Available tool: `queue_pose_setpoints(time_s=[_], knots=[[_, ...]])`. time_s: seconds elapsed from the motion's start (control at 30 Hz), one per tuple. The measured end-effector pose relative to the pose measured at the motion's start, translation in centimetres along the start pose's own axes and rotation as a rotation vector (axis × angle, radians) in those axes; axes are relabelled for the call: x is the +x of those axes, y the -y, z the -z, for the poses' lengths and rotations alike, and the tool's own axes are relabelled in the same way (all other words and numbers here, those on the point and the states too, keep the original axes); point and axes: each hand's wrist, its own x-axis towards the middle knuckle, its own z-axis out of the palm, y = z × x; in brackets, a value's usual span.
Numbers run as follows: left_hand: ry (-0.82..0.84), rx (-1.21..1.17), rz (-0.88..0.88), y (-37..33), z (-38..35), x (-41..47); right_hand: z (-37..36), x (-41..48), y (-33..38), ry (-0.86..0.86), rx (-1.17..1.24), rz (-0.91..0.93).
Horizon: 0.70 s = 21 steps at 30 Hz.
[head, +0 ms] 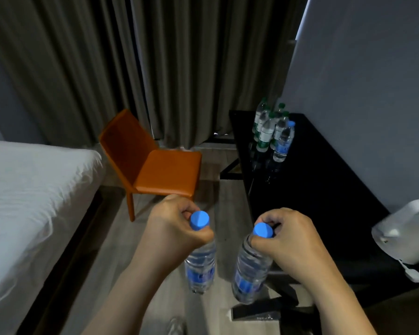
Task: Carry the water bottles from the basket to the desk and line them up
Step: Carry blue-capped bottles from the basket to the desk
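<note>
My left hand (pixel 173 226) grips the neck of a clear water bottle with a blue cap and blue label (pixel 200 267), which hangs upright over the wooden floor. My right hand (pixel 290 240) grips the neck of a second blue-capped bottle (pixel 250 269), beside the near corner of the black desk (pixel 324 189). At the desk's far end stand several green-capped bottles (pixel 266 126) in a cluster, with one blue-capped bottle (pixel 284 141) at their near right side. The basket is not in view.
An orange chair (pixel 150 163) stands on the floor left of the desk. A bed with white sheets (pixel 34 201) fills the left side. A white kettle (pixel 406 230) sits at the desk's near right. Grey curtains hang behind.
</note>
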Motion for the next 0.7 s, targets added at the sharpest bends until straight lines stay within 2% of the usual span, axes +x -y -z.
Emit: queue_pose_setpoints(time_s=[0.17,0.4,0.7], knots=[[0.047,-0.047,-0.026,2.3,-0.2,8.8,-0.6,6.9,1.7,0.027,0.043,-0.052],[0.107,-0.057,-0.101,5.6,-1.9,18.0,-1.8,14.1,3.1,-0.057,0.064,-0.156],[0.311,-0.148,-0.034,6.4,-6.8,25.8,-2.0,21.1,0.8,-0.055,0.011,-0.265]])
